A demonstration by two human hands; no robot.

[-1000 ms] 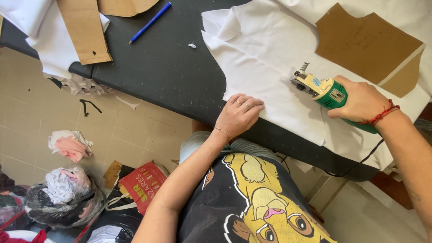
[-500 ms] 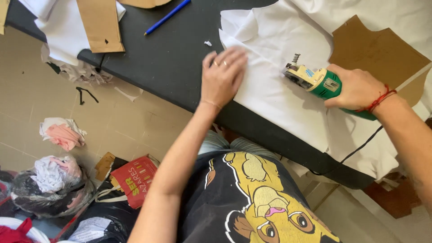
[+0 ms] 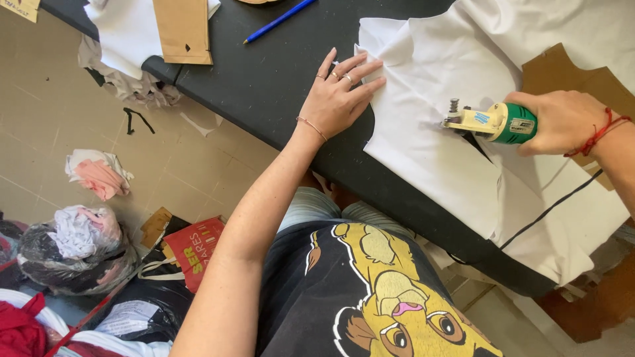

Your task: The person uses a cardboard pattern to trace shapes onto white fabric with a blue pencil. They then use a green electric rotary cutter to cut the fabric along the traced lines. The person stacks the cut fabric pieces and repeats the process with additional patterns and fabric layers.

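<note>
A stack of white fabric (image 3: 430, 152) lies on a black table (image 3: 264, 86). My left hand (image 3: 337, 96) lies flat with fingers spread, its fingertips on the fabric's left edge. My right hand (image 3: 562, 122) grips a green and cream electric fabric cutter (image 3: 493, 122) that stands on the fabric, blade end pointing left. Its black cord (image 3: 549, 211) trails over the fabric toward the table's near edge. A brown cardboard pattern piece (image 3: 582, 82) rests on the fabric behind my right hand.
A blue pen (image 3: 278, 20) lies at the table's far side, with another cardboard piece (image 3: 182, 30) and white cloth (image 3: 126, 33) at the left corner. On the tiled floor sit fabric scraps (image 3: 99, 175), a bag of scraps (image 3: 76, 248) and a red bag (image 3: 195, 251).
My left hand has slid away from the table's near edge to the fabric's far left edge and spread flat. The cutter has stayed in my right hand on the fabric.
</note>
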